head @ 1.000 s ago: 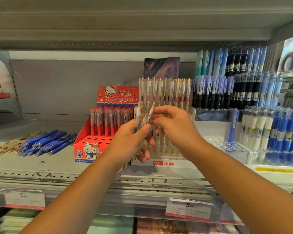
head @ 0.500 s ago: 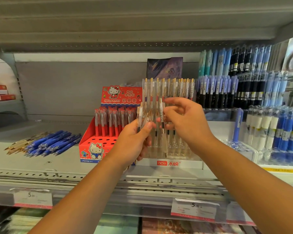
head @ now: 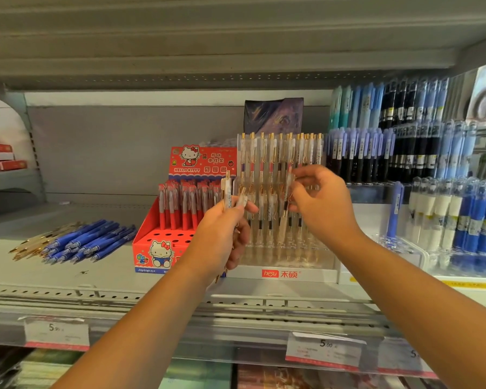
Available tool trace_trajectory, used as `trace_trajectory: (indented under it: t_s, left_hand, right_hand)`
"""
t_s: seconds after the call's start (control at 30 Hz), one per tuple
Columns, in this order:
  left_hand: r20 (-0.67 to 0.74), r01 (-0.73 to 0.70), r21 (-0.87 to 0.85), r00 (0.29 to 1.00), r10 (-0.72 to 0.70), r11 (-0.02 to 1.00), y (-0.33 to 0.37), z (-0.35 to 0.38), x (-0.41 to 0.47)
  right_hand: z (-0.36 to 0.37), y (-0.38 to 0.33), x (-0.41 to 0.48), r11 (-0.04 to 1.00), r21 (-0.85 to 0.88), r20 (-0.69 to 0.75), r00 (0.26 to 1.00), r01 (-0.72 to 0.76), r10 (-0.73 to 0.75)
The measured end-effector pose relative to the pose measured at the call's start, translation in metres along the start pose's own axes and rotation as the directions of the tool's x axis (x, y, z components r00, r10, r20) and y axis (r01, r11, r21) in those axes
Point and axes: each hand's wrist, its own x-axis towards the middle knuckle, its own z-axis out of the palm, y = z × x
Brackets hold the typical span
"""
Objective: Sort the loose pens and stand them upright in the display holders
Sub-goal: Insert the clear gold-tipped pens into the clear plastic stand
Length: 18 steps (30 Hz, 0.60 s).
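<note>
My left hand (head: 218,240) grips a small bunch of clear pens with gold clips (head: 230,193), their tops sticking up above my fingers. My right hand (head: 319,203) pinches one clear pen (head: 286,203), held upright among the rows standing in the clear display holder (head: 285,272) with the red label. To the left of it stands a red cartoon-cat holder (head: 155,248) with red pens in its back rows and open holes in front. A loose pile of blue pens (head: 87,242) and gold-tipped pens (head: 31,245) lies on the shelf at the left.
Tiered holders full of blue, black and white pens (head: 404,155) fill the right side. One blue pen (head: 393,211) stands alone beside them. The shelf above hangs low overhead. Price tags (head: 324,350) line the shelf's front rail. Red boxes (head: 0,160) sit far left.
My right hand took one clear pen from the bunch in my left hand, turned it upright and moved it right and down into the clear holder's rows. My left hand stayed put.
</note>
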Motion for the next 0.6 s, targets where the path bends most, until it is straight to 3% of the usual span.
trace_trajectory:
  t_s: [0.23,0.33,0.5,0.6]
  left_hand:
    - [0.007,-0.026,0.025,1.000,0.026,0.999,0.001,0.003,-0.002]
    - [0.047,-0.021,0.005,0.999,0.021,1.000,0.002,0.004,-0.003]
    - [0.068,-0.020,-0.014,0.997,0.021,1.000,0.002,0.005,-0.002]
    - [0.074,-0.030,-0.022,0.997,0.032,0.999,0.001,0.004,-0.001]
  right_hand:
    - [0.004,0.006,-0.007,0.958,-0.284,0.149,0.989,0.038,0.005]
    - [0.001,0.005,-0.006,0.949,-0.315,0.162,0.985,-0.001,0.054]
    - [-0.003,-0.005,-0.008,0.897,-0.442,0.143,0.988,0.009,0.061]
    - [0.000,-0.015,-0.014,0.866,-0.493,0.062,0.996,0.083,-0.060]
